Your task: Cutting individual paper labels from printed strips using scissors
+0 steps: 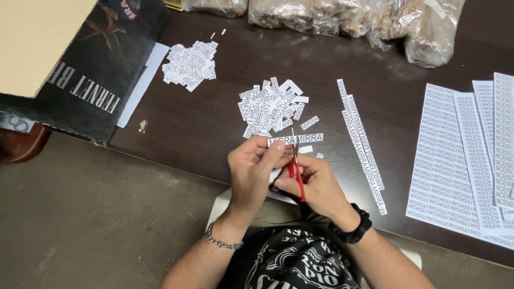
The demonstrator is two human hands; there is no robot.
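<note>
My left hand pinches the left end of a short white paper strip printed with black words, held level over the table's near edge. My right hand grips red-handled scissors upright, their blades meeting the strip near its middle. Just beyond the strip lies a pile of small cut paper labels. A long printed strip runs diagonally on the table to the right of my hands.
A second label pile lies at the back left beside a dark printed cardboard box. Printed sheets overlap at the right. Clear plastic bags of brown material line the far edge of the dark wooden table.
</note>
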